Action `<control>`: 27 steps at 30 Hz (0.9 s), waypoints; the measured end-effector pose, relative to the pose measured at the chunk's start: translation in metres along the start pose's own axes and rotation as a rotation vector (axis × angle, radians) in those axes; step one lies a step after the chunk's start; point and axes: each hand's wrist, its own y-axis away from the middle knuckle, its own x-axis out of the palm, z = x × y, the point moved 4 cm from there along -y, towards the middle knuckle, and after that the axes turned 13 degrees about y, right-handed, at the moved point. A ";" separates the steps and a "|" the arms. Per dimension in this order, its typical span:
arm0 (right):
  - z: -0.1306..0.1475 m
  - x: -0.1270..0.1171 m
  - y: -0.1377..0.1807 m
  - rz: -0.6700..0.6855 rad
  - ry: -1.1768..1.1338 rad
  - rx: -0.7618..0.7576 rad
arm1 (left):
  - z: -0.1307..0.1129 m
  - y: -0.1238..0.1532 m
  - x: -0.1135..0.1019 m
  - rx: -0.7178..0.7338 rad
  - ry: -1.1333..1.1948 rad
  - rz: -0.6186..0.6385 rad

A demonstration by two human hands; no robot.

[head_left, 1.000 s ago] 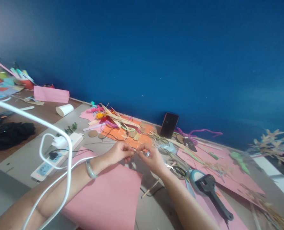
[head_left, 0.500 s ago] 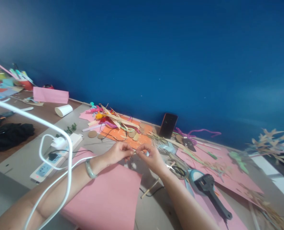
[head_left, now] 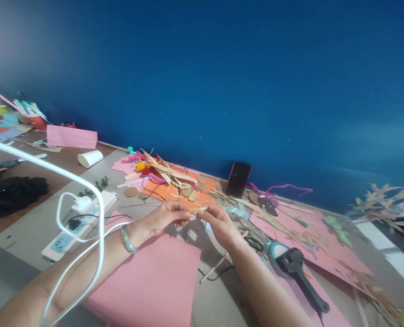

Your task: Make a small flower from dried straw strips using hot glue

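Over the middle of the table, my left hand (head_left: 168, 217) and my right hand (head_left: 219, 223) are close together, fingertips pinched. Between them stretches a small pale straw-coloured strip (head_left: 197, 210); each hand grips one end of it. A green bangle (head_left: 128, 239) circles my left wrist. Below my left hand lies a sheet of pink paper (head_left: 157, 277). A thin stick (head_left: 214, 269) rests on the table beneath my right wrist. Behind the hands, orange paper (head_left: 159, 188) carries dried strips and round brown discs (head_left: 187, 192).
At left, a power strip (head_left: 77, 227) has plugs in it, and a white cable (head_left: 101, 222) loops in front of my left arm. A dark glue gun (head_left: 300, 277) lies at right beside a roll of tape (head_left: 277, 251). A phone (head_left: 238, 179) leans against the blue wall (head_left: 229, 81).
My fingertips have drawn slightly apart, so the pale strip now shows between them. My right hand has turned a little. The things on the table stay where they were.
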 end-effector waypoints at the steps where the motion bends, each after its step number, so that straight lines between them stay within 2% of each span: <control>1: -0.001 0.001 0.000 0.006 -0.013 0.000 | 0.000 0.000 0.000 -0.001 0.007 0.007; 10: -0.004 0.007 0.001 0.057 -0.063 0.033 | 0.000 0.002 0.005 -0.010 -0.011 0.089; 20: 0.002 0.003 0.001 -0.067 -0.072 0.021 | 0.006 0.006 0.010 0.015 -0.138 0.198; 27: 0.003 -0.001 0.002 -0.107 -0.087 -0.027 | -0.001 0.004 0.006 0.100 -0.150 0.113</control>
